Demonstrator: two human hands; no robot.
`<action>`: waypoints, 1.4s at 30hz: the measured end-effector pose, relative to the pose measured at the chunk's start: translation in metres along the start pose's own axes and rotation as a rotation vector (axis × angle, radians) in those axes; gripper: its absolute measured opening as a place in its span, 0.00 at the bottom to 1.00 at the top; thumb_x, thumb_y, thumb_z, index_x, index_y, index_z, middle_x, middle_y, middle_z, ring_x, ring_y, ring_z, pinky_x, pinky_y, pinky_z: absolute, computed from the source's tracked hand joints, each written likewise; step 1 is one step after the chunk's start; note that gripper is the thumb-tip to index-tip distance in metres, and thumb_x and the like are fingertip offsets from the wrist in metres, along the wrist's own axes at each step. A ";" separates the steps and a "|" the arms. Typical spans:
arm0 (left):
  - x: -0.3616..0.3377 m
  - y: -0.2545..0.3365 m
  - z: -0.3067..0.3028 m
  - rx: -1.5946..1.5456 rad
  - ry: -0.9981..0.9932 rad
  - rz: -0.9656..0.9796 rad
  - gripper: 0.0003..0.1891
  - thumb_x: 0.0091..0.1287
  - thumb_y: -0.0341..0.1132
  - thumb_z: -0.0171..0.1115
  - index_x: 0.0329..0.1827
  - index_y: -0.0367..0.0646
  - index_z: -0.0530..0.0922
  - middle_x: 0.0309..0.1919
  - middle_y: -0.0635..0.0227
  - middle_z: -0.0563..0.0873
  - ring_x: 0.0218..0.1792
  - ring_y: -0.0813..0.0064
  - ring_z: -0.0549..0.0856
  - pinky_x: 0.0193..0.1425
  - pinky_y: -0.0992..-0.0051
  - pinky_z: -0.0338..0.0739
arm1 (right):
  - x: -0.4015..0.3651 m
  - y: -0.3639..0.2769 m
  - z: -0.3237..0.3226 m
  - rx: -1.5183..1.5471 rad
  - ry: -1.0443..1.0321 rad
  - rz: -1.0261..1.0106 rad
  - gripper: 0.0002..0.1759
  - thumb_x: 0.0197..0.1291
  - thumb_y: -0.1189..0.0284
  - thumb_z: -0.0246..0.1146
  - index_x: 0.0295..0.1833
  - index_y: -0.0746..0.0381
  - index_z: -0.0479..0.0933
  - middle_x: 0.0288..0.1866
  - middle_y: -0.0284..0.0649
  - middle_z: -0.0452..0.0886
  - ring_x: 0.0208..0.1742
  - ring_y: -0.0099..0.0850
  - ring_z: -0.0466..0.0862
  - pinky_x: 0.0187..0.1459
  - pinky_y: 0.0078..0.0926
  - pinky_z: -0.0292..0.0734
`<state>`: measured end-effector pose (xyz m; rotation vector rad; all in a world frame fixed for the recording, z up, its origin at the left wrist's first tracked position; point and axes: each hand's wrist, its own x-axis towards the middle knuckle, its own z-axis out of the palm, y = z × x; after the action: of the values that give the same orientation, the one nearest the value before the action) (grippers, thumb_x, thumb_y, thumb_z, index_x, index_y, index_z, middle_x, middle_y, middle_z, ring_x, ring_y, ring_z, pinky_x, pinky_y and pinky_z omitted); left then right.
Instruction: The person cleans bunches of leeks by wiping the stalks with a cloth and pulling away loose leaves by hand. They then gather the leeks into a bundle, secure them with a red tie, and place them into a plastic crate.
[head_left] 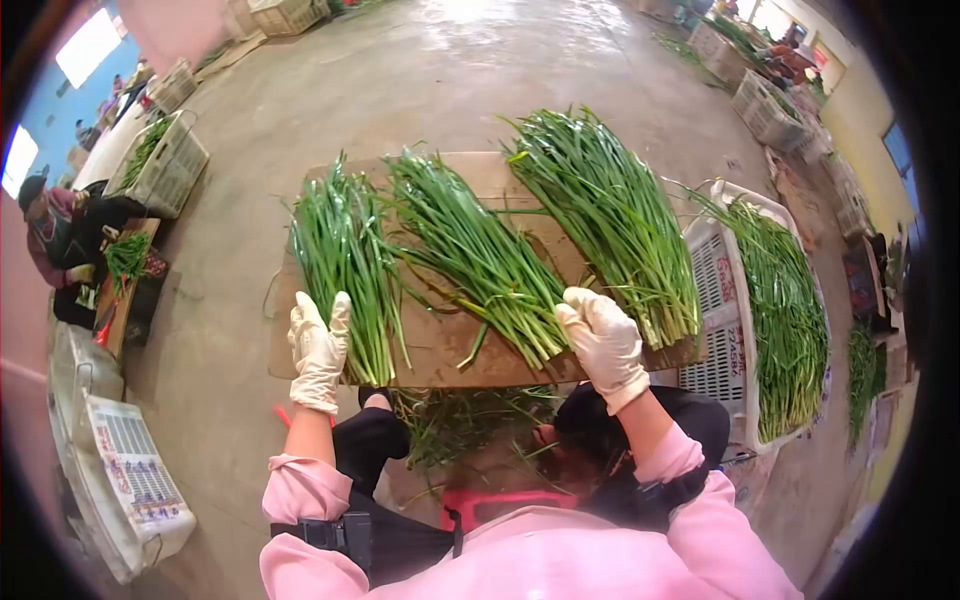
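Three bunches of garlic chives lie on a brown board in front of me: a left bunch (pixel 345 265), a middle bunch (pixel 475 260) and a larger right bunch (pixel 610 220). Their pale stem ends point toward me. My left hand (pixel 318 345), in a cream glove, rests at the lower left side of the left bunch with thumb and fingers apart. Between the middle and right bunches, my gloved right hand (pixel 605 345) is closed, its fingertips at the middle bunch's stem ends. What its fingers pinch, if anything, is hidden.
The brown board (pixel 440 372) sits before my knees, with loose chive scraps (pixel 470 425) below. A white crate (pixel 720 290) full of chives stands right. An overturned-looking crate (pixel 140 480) is at left. Another person (pixel 60 235) sits by a small bench farther left.
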<state>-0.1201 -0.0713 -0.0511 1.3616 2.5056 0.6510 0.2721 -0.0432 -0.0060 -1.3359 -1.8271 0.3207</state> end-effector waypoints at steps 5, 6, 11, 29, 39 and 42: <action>-0.022 0.052 0.000 -0.127 -0.088 0.155 0.64 0.56 0.66 0.72 0.85 0.43 0.42 0.71 0.39 0.70 0.68 0.41 0.72 0.74 0.53 0.63 | 0.019 -0.009 0.023 -0.381 -0.540 0.160 0.74 0.44 0.32 0.72 0.83 0.69 0.45 0.81 0.67 0.53 0.82 0.60 0.54 0.80 0.46 0.52; -0.024 0.057 -0.001 -0.130 -0.090 0.182 0.64 0.56 0.65 0.73 0.85 0.44 0.42 0.68 0.37 0.72 0.66 0.42 0.74 0.73 0.53 0.65 | 0.026 -0.020 0.028 -0.421 -0.661 0.254 0.79 0.40 0.31 0.73 0.83 0.69 0.41 0.83 0.64 0.49 0.84 0.59 0.50 0.80 0.49 0.50; -0.023 0.044 -0.005 -0.210 -0.089 0.120 0.62 0.58 0.65 0.72 0.85 0.44 0.42 0.72 0.35 0.68 0.72 0.41 0.68 0.76 0.53 0.60 | 0.026 -0.027 0.040 -0.518 -0.679 0.304 0.71 0.47 0.42 0.76 0.83 0.68 0.44 0.72 0.58 0.68 0.72 0.54 0.71 0.64 0.45 0.73; -0.125 0.179 0.036 -1.479 -0.778 -0.261 0.33 0.69 0.55 0.69 0.69 0.45 0.70 0.54 0.72 0.83 0.48 0.71 0.85 0.50 0.68 0.82 | -0.024 -0.055 -0.013 -0.510 -0.412 0.104 0.46 0.58 0.68 0.67 0.81 0.63 0.57 0.40 0.47 0.80 0.33 0.43 0.85 0.32 0.41 0.81; -0.123 0.132 0.030 -1.887 -0.921 -0.296 0.22 0.75 0.38 0.63 0.70 0.47 0.74 0.54 0.62 0.87 0.51 0.66 0.87 0.58 0.60 0.85 | -0.016 -0.068 -0.058 0.306 -0.646 -0.201 0.49 0.57 0.63 0.75 0.78 0.71 0.59 0.62 0.55 0.77 0.63 0.52 0.78 0.63 0.39 0.73; -0.131 0.130 0.002 -1.625 -1.022 -0.182 0.22 0.74 0.38 0.64 0.69 0.45 0.74 0.52 0.63 0.87 0.50 0.69 0.87 0.58 0.65 0.83 | -0.007 -0.066 -0.062 0.636 -0.499 0.268 0.46 0.60 0.70 0.73 0.80 0.68 0.58 0.69 0.48 0.75 0.67 0.41 0.76 0.69 0.37 0.70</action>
<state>0.0484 -0.1189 0.0062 0.4756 0.6962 1.0970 0.2744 -0.0919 0.0707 -1.0878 -1.6953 1.3553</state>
